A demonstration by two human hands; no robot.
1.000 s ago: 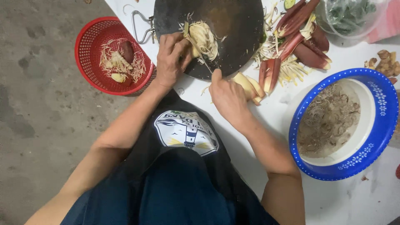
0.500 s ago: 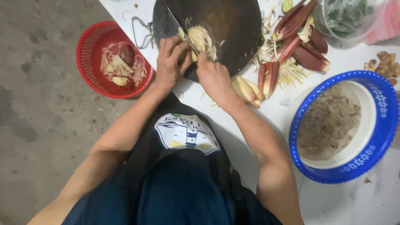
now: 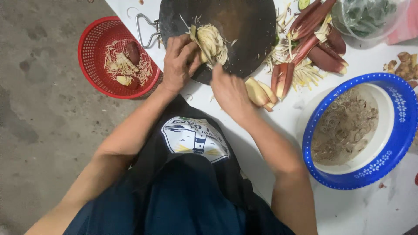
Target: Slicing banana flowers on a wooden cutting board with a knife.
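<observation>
**A:** Status?

**B:** I see left hand [image 3: 177,62] clamped on the banana blossom [image 3: 212,42] atop the dark chopping board [image 3: 244,30]. Right hand [image 3: 228,89] closed on the knife [image 3: 198,40], mid-slice.

**A:** Progress?

**B:** Partway, I'd judge: shreds fill the blue-rimmed bowl [image 3: 394,93] right of the board, core uncut. Since earlier, the blade has dropped lower.

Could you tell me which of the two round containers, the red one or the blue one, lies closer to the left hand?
The red basket, just beside the left hand; the blue bowl sits far right.
</observation>
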